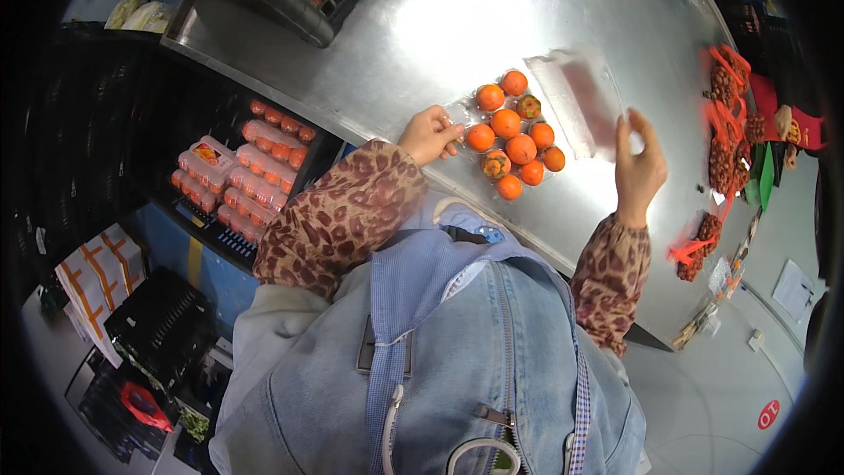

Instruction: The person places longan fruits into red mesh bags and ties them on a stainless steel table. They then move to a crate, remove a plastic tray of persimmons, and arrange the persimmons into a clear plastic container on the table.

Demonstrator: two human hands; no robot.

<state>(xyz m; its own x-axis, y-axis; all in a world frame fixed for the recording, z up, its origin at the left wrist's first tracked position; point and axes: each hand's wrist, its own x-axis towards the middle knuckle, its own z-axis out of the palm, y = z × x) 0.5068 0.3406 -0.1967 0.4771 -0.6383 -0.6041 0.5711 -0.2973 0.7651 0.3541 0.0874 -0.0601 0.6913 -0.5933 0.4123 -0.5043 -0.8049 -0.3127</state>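
Two questions: what is your left grip [428, 135] doing, and how firm should it be?

Thumb and fingertips make a narrow pinch on the left edge of a clear, thin plastic tray [462, 112]. I'd go lightly, since such plastic probably bends, and hold only the rim.

What fills it?

Round, smooth orange fruits [506, 124], crowded together, two showing leafy green-brown tops. Pressing on them could bruise them, so I'd let the edge do the steadying.

And your right grip [641, 174]?

Thumb and finger reach up beside the right edge of a blurred, translucent plastic sheet [587, 104]. Whether they have pinched it, I cannot tell. I'd handle it by a corner, slowly, so it doesn't snag the fruits.

Where does the tray sit?

On the shiny grey metal tabletop [409, 62], near its front edge, ahead of my body. Red mesh bags of small brown produce [726, 123] lie farther right; I'd mind my wrist there.
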